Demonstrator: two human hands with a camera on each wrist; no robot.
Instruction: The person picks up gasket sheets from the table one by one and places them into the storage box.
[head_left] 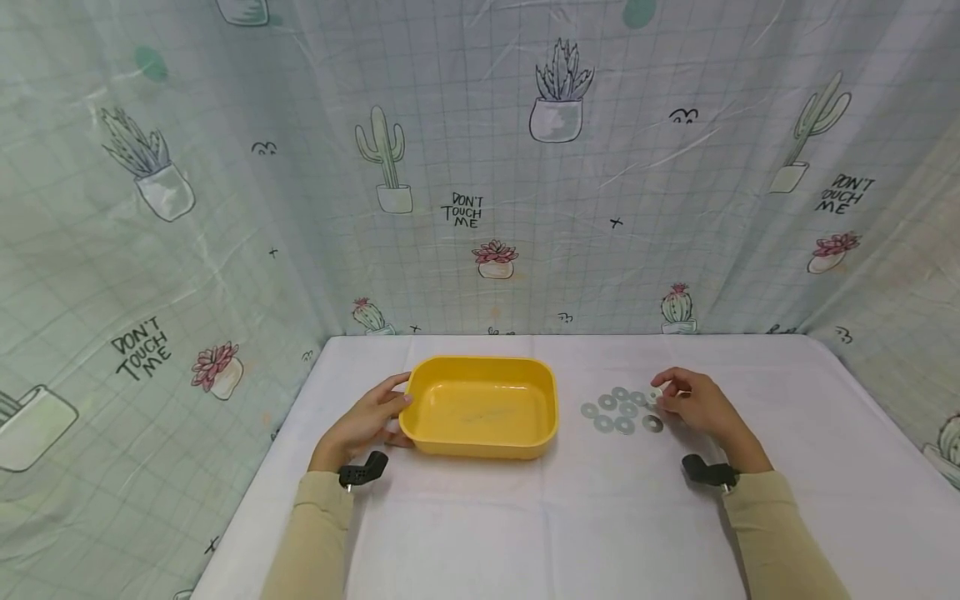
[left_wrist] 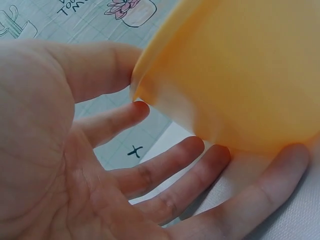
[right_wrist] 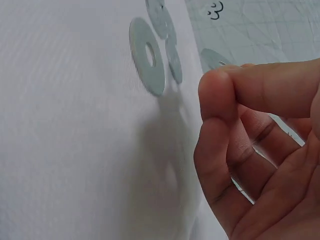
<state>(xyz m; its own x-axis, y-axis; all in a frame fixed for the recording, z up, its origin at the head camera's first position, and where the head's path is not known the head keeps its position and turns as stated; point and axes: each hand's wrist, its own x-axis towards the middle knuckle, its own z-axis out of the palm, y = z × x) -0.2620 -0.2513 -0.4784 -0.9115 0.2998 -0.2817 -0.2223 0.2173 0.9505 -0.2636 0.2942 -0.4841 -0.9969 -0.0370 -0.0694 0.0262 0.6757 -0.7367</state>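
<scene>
Head view, centre: yellow tray point(head_left: 480, 408) gripped at left end by left hand point(head_left: 366, 421) | right of centre: flat washer point(right_wrist: 212, 56) pinched by right hand point(head_left: 699, 403), beside clustered washers point(head_left: 624, 407)

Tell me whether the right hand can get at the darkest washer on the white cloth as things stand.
Probably yes: the right hand is close beside the darkest washer, and nothing seems to stand between them, though that hand appears to be pinching another washer.
</scene>
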